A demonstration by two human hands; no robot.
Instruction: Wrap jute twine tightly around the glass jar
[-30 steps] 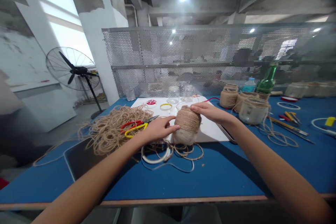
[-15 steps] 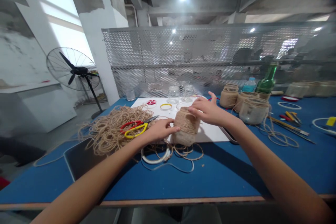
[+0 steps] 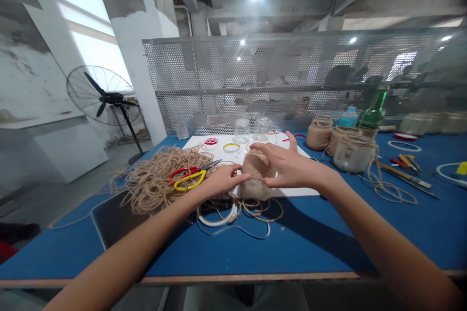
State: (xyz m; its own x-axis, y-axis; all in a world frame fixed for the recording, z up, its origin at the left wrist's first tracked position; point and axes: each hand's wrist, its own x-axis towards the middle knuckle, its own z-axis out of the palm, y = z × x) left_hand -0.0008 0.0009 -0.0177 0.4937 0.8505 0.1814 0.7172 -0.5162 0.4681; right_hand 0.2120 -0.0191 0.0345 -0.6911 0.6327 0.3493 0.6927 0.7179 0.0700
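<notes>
A glass jar wrapped in jute twine (image 3: pixel 257 167) stands tilted in front of me, its lower part less covered. My left hand (image 3: pixel 225 179) grips its left side, thumb across the front. My right hand (image 3: pixel 286 163) is curved round its right side, thumb low on the front and fingers across the top, with one finger raised. Part of the wrapping is hidden behind the right hand. Left of the jar, scissors with red and yellow handles (image 3: pixel 188 178) lie on a big tangle of jute twine (image 3: pixel 149 180). A white ring (image 3: pixel 217 221) and loose twine loops lie below the jar.
White paper (image 3: pixel 299 184) lies beneath on the blue table (image 3: pixel 233 257). Two clear jars (image 3: pixel 242 131) stand behind. Twine-wrapped jars (image 3: pixel 319 135), a partly wrapped jar (image 3: pixel 353 154), a green bottle (image 3: pixel 374 109) and tools (image 3: pixel 404 163) are at right. A mesh panel (image 3: pixel 226 73) borders the back.
My right hand has turned and lowered its thumb to the jar's front, with its fingers spread over the top. My left hand stays on the jar's left side.
</notes>
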